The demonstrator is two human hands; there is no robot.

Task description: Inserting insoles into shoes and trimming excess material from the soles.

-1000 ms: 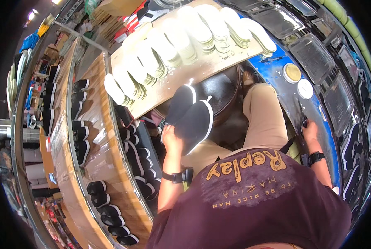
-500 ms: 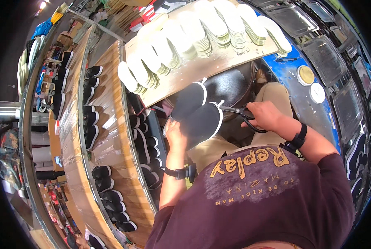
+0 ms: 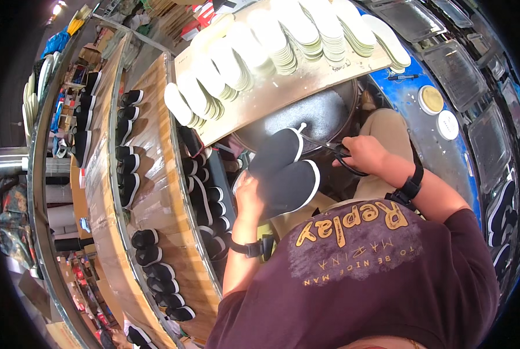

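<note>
My left hand (image 3: 249, 196) is closed around the heel ends of two black shoes (image 3: 292, 185) with white sole edging, held side by side in front of my lap. The toe of the farther shoe carries a small white tab (image 3: 302, 127) that sticks out; the nearer shoe's toe edge is smooth. In my right hand (image 3: 365, 153) is a pair of scissors (image 3: 346, 160) with black handles, fingers wrapped through the loops. Its blades point left, near the base of that tab. Whether they touch it I cannot tell.
Stacks of white insoles (image 3: 248, 55) stand on a board (image 3: 265, 99) ahead, above a round dark basin (image 3: 324, 113). Left are racks (image 3: 149, 139) of black shoes. On the blue table (image 3: 422, 139) at right are two round lids (image 3: 447, 125) and a pen.
The nearer shoe's white tab is gone from its toe. The scissors have shifted from that toe to the farther shoe's tab, and the shoes have moved slightly toward me and right.
</note>
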